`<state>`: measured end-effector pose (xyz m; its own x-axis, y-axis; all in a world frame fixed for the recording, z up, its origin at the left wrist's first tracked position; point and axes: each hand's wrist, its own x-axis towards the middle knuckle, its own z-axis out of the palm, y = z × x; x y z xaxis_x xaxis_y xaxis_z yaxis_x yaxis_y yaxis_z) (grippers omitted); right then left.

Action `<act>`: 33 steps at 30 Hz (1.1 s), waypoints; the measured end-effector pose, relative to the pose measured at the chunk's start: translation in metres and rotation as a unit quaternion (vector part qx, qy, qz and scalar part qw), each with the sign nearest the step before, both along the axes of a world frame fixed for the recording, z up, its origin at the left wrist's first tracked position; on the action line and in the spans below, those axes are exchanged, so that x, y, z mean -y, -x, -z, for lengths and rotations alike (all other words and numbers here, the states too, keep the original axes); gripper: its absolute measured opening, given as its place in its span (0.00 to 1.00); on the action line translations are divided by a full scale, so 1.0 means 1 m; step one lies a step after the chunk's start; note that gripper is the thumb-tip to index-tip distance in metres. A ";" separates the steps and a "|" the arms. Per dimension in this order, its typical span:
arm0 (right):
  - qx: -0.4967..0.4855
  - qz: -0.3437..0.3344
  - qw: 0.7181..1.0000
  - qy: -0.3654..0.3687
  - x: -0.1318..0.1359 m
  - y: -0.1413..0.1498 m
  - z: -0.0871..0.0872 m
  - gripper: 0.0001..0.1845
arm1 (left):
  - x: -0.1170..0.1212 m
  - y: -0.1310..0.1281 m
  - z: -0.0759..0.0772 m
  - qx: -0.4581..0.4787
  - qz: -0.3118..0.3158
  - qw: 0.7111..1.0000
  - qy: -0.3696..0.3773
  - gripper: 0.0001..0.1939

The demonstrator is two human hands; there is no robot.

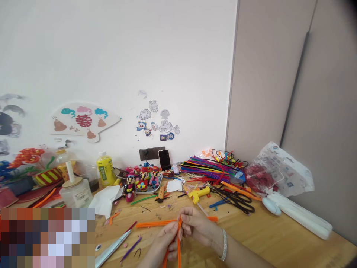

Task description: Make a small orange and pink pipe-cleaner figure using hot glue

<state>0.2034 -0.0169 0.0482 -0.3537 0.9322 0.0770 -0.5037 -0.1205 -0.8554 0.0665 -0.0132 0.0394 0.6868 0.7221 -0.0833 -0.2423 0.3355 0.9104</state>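
Orange pipe cleaners (179, 251) hang down from between my hands, bent at the top where my fingertips meet. My left hand (167, 235) is closed, pinching them from the left. With its thumb and fingers curled, my right hand (195, 222) grips the same pipe cleaners at the bend. A bundle of straight orange pipe cleaners (152, 225) lies on the table just behind my hands, partly hidden by them. A silver bracelet (224, 244) circles my right wrist.
A yellow glue gun (198, 193) lies beyond my hands. Scissors (113, 248) and a purple pipe cleaner (131, 249) lie left. Behind are small figures on a tray (149, 189), a phone (164, 160), a colourful pipe cleaner pile (206, 169) and a plastic bag (284, 173).
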 end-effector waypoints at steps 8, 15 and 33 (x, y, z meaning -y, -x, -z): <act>0.023 0.019 0.999 -0.019 -0.001 0.000 0.000 0.20 | 0.000 0.001 -0.002 0.006 -0.018 1.000 0.012 0.18; 0.052 0.086 0.993 -0.066 0.000 0.002 0.000 0.19 | -0.003 -0.002 0.005 0.031 -0.049 0.998 -0.021 0.19; -0.027 0.166 0.983 -0.074 0.003 0.003 -0.011 0.15 | 0.004 0.004 -0.006 0.029 0.046 0.998 -0.028 0.16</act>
<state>0.2006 -0.0203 0.0593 -0.0230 0.9728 0.2307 -0.5401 0.1821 -0.8217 0.0628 -0.0173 0.0452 0.7534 0.6575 -0.0027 -0.2655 0.3079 0.9136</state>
